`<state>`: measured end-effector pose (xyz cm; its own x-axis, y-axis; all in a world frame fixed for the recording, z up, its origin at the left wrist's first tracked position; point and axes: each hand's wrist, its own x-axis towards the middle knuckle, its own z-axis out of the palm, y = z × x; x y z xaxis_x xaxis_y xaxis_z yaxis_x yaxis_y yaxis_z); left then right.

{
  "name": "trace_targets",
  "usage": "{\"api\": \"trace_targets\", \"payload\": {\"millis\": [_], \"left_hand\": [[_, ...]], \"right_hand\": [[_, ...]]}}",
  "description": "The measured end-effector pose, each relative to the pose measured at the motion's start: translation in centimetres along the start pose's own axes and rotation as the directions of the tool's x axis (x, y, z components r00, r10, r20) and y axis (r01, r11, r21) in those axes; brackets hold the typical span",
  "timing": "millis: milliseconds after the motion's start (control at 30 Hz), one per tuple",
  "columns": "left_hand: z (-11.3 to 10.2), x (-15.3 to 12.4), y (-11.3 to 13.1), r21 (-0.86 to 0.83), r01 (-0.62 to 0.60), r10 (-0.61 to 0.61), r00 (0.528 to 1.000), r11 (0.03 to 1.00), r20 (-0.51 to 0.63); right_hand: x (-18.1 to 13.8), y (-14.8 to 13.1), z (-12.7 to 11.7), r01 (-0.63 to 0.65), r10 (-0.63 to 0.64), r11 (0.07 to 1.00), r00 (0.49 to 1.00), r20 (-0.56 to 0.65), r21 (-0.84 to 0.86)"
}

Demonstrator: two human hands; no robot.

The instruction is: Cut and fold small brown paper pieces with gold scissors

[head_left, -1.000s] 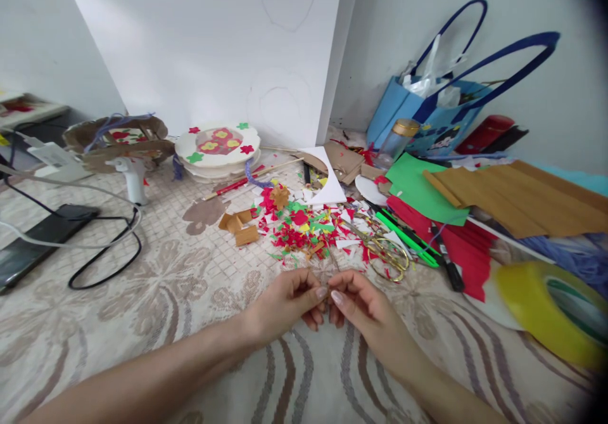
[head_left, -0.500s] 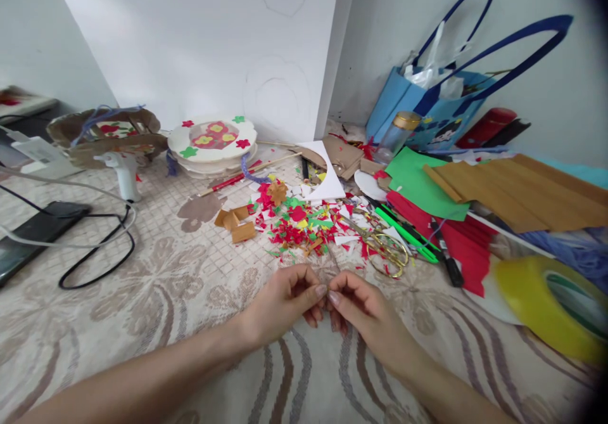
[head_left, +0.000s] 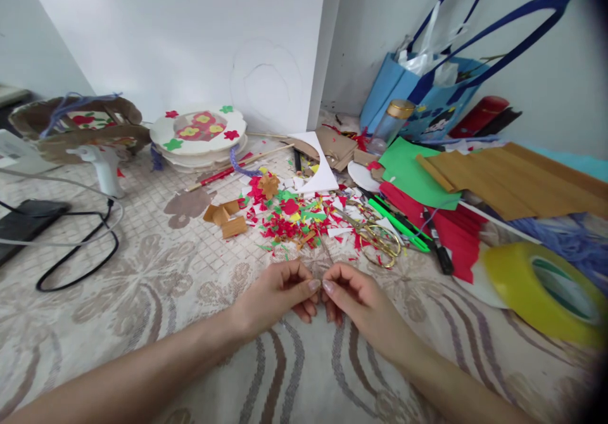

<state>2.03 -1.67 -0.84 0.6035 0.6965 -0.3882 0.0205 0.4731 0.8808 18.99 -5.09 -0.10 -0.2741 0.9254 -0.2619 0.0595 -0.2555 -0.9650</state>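
Note:
My left hand (head_left: 289, 291) and my right hand (head_left: 349, 294) meet low over the patterned tablecloth (head_left: 228, 373), thumbs and forefingers pinched and almost touching tip to tip. Whatever lies between the fingertips is too small or too hidden to make out. Just beyond them spreads a pile of red, green, yellow and white paper scraps (head_left: 285, 224). Gold-handled scissors (head_left: 380, 243) lie to the right of the pile. A folded brown paper piece (head_left: 225, 218) and a brown paper flower (head_left: 268, 186) sit at its left side.
On the left are a white glue gun (head_left: 102, 167), a black phone (head_left: 31, 224) with cables, and a round white flower-decorated craft piece (head_left: 199, 135). To the right lie yellow tape (head_left: 498, 278), green paper (head_left: 413, 170), brown crepe paper (head_left: 513, 180) and a blue bag (head_left: 394, 88).
The camera view has shifted, so the table things sit slightly further left and higher. Both hands keep their pinch, fingertips still close together.

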Motion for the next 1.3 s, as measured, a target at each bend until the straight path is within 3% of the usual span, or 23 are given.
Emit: {"api": "trace_targets", "payload": {"millis": [267, 533, 667, 800, 967, 1067, 1300], "left_hand": [[-0.1, 0.1, 0.2, -0.027, 0.072, -0.073, 0.997, 0.997, -0.012], [-0.2, -0.1, 0.7, -0.127, 0.105, -0.108, 0.994, 0.986, -0.012], [-0.4, 0.0, 0.8, -0.148, 0.16, -0.161, 0.987, 0.976, 0.01], [-0.5, -0.1, 1.1, -0.193, 0.214, -0.208, 0.977, 0.958, 0.047], [-0.4, -0.2, 1.5, -0.244, 0.236, -0.227, 0.972, 0.94, 0.066], [-0.4, -0.3, 1.6, -0.244, 0.247, -0.233, 0.969, 0.938, 0.087], [-0.5, -0.5, 1.7, -0.259, 0.339, -0.307, 0.939, 0.904, 0.157]], "right_hand": [[-0.3, 0.4, 0.2, 0.018, -0.021, 0.996, 0.999, -0.036, -0.084], [-0.3, 0.3, -0.1, 0.045, -0.046, 0.999, 0.997, -0.059, -0.014], [-0.5, 0.2, -0.5, 0.126, -0.141, 0.98, 0.986, -0.089, -0.156], [-0.8, 0.2, -0.7, 0.316, -0.368, 0.865, 0.927, -0.066, -0.391], [-0.5, -0.1, -1.2, 0.522, -0.579, 0.666, 0.812, 0.072, -0.532], [-0.3, -0.1, -1.5, 0.567, -0.612, 0.585, 0.778, 0.143, -0.579], [-0.2, -0.1, -2.1, 0.598, -0.573, 0.529, 0.775, 0.266, -0.602]]}}
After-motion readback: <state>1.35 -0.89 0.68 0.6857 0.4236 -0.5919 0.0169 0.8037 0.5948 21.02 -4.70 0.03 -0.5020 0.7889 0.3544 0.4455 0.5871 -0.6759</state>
